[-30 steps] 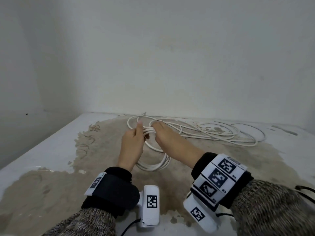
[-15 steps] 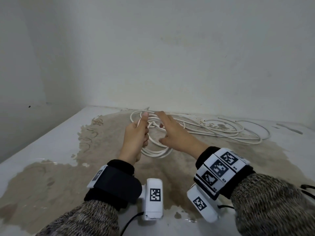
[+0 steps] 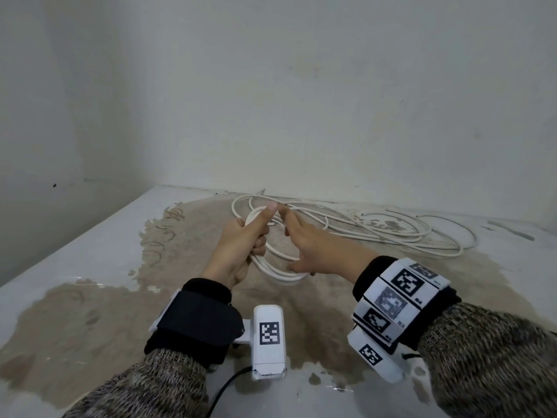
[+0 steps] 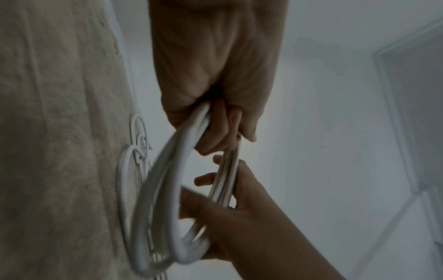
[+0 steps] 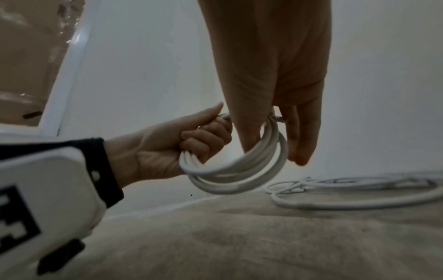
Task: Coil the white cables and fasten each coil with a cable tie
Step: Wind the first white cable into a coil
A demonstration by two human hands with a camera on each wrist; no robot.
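aloft, coil [image 3: 272, 260] in left hand [image 3: 241, 250]

Fuzzy grey-brown sleeves [image 3: 494, 366], black wristbands [image 3: 199, 321], and white camera boxes [image 3: 269, 342] with black square marks on both wrists.

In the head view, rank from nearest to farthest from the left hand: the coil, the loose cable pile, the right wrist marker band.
1. coil: held in the left hand.
2. right wrist marker band: lower right.
3. loose cable pile: far right, by the wall.
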